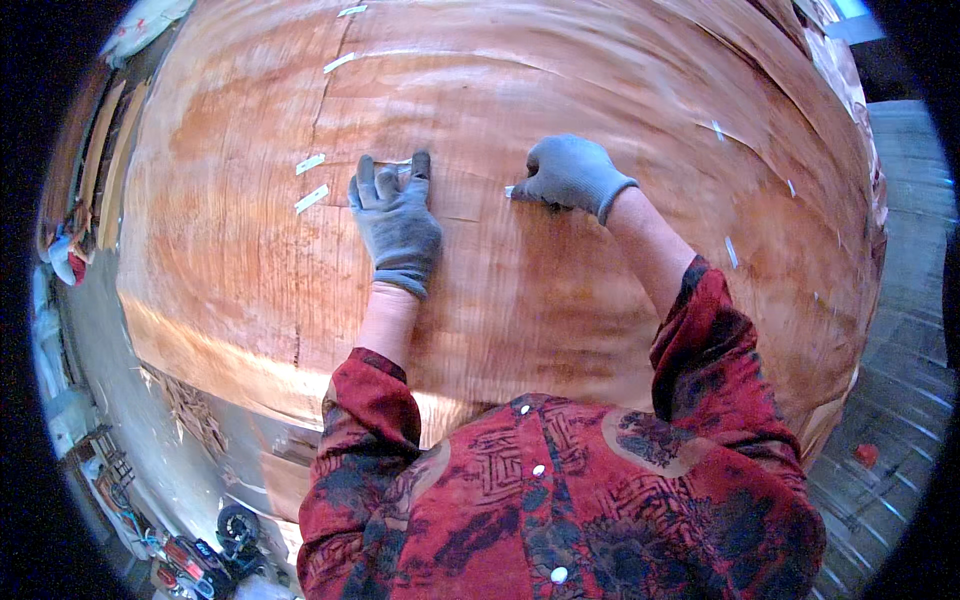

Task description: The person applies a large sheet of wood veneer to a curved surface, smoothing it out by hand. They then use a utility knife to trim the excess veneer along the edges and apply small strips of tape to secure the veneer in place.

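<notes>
A broad sheet of reddish-brown wood veneer (pixel 480 290) spreads under both my hands, with dark seams and wavy ripples in it. My left hand (pixel 398 215), in a grey glove, lies on the veneer with its fingers spread. Between its fingertips a thin pale strip (pixel 398 163) shows, partly covered. To the right, my right hand (pixel 575 178), also gloved, is closed in a pinch low over the sheet. A small white piece of tape (pixel 509 191) pokes out at its fingertips; the rest is hidden by the glove.
Short white tape strips (pixel 311 198) cross the seam left of my left hand, and several more tape pieces (pixel 731 252) dot the right side. A wheeled machine (pixel 238 525) stands on the floor at the lower left. Ribbed grey sheeting (pixel 905 330) lies at the right.
</notes>
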`<control>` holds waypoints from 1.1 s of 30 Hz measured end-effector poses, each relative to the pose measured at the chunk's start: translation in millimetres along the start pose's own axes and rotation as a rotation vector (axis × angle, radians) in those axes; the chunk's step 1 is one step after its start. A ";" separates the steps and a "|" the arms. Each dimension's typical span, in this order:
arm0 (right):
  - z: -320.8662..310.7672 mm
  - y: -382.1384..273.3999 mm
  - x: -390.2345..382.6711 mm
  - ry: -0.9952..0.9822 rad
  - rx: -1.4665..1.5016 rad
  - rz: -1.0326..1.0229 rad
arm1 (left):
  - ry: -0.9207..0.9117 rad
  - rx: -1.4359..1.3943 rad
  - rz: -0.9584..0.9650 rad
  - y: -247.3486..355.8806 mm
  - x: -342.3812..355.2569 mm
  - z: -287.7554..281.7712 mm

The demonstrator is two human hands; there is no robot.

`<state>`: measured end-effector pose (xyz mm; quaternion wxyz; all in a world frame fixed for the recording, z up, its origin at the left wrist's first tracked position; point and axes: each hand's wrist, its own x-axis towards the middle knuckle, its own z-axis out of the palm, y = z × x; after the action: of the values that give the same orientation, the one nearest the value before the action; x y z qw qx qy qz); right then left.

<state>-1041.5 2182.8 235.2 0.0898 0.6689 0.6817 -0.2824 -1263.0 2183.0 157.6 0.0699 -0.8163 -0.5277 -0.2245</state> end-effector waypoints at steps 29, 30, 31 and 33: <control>128.0 78.8 -169.6 0.949 0.383 0.228 | 0.046 -0.115 0.040 -42.4 -4.8 24.8; 138.3 92.2 -202.6 0.926 0.326 0.331 | 0.037 -0.075 0.038 -37.9 -2.2 23.4; 155.7 100.8 -240.1 0.886 0.265 0.426 | 0.008 -0.041 0.046 -30.0 -4.1 23.2; 194.6 109.1 -277.1 0.867 0.140 0.525 | 0.078 -0.006 -0.007 -26.5 2.8 20.4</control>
<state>-961.5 1839.9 184.5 -0.1780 0.8778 0.4447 0.0081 -1279.7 2204.0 137.4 0.0873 -0.8051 -0.5269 -0.2578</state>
